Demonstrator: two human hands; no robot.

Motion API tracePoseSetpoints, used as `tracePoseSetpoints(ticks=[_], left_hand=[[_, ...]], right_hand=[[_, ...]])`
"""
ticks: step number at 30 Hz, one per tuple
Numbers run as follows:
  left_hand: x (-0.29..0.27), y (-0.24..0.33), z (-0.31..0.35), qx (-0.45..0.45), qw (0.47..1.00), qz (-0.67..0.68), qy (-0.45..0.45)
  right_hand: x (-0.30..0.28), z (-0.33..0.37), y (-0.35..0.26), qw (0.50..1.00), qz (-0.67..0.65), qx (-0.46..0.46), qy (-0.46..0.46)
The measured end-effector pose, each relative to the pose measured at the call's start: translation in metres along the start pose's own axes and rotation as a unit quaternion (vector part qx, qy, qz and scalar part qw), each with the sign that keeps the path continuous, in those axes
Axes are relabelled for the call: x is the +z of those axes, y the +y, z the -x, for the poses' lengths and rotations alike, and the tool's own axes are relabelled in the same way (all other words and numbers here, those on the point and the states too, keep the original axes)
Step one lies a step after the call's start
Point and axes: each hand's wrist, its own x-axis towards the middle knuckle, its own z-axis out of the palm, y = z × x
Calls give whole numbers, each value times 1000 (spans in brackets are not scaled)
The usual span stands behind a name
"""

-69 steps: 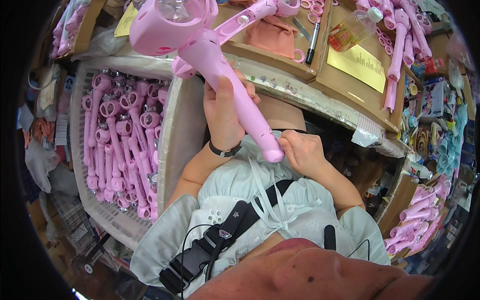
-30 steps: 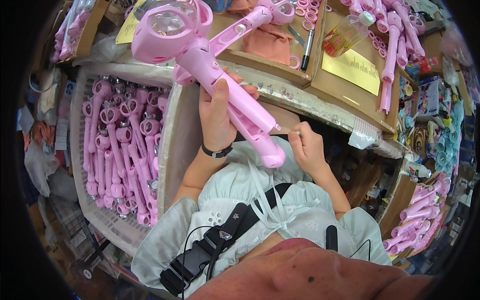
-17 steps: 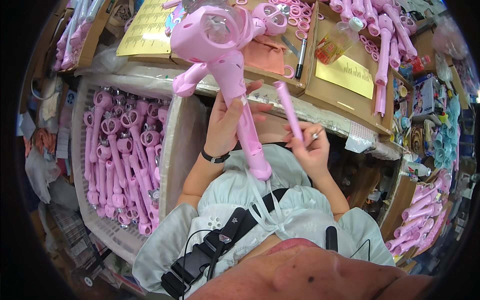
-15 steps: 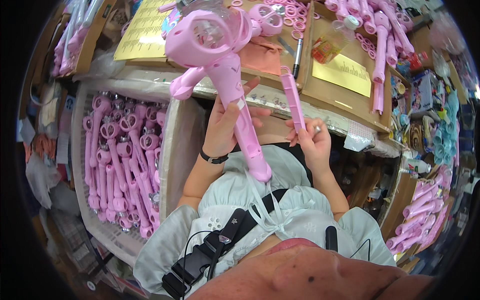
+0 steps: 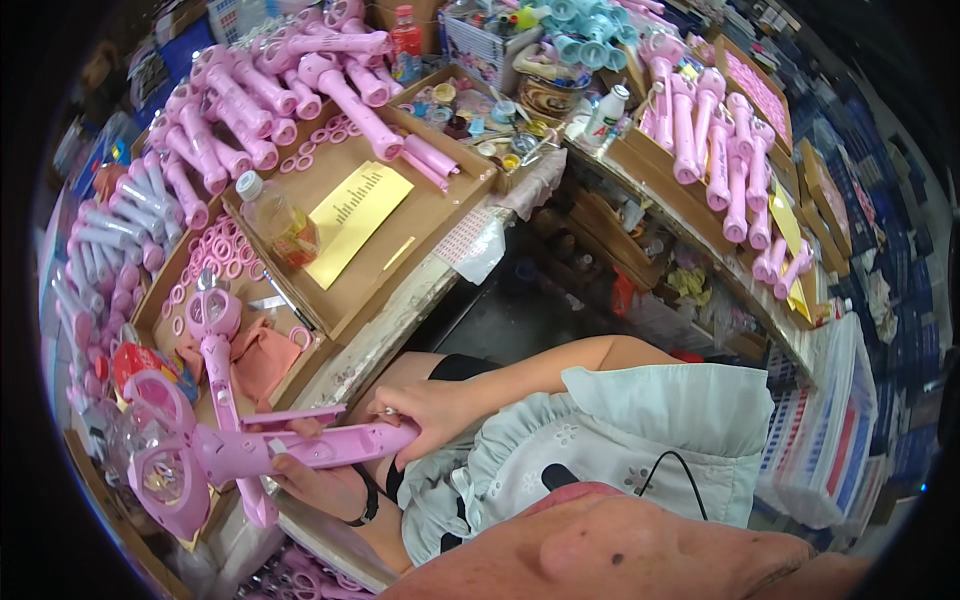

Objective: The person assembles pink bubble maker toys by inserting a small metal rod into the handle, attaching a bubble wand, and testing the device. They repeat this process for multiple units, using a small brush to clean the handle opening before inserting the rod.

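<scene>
A large pink plastic toy wand [image 5: 225,455] lies nearly level in front of me, its wide head with clear domes pointing left. My left hand [image 5: 325,485] is closed round the middle of its handle, thumb on the near side. A long, narrow pink plastic strip [image 5: 295,415] lies alongside the handle, against the left fingertips. My right hand [image 5: 435,410] wraps round the handle's right end; its palm side is hidden. Just beyond the large wand, a slimmer pink wand [image 5: 215,340] with a round, clear-domed head lies over the cardboard tray.
Pink rings [image 5: 230,245], an orange cloth [image 5: 265,360] and a plastic bottle [image 5: 280,220] sit in the cardboard trays [image 5: 410,235], beside a yellow paper [image 5: 360,220]. Many pink wand parts [image 5: 240,100] are heaped behind. More wands [image 5: 720,140] lie on the right-hand bench; a crate [image 5: 820,420] stands nearby.
My view has turned to the right. The wand has tipped from upright to nearly level. My right hand has gone from holding the strip to gripping the handle's end; the strip now lies by my left fingers.
</scene>
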Motion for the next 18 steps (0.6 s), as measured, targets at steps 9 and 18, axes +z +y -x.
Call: tracePoseSetpoints(ticks=[9, 18], left_hand=[[30, -16, -18, 23, 992, -5, -122], [11, -25, -13, -84, 981, 31, -175]], right_hand=[[-97, 65, -41, 904, -72, -43, 420], [-396, 255, -87, 466, 352, 138, 800]])
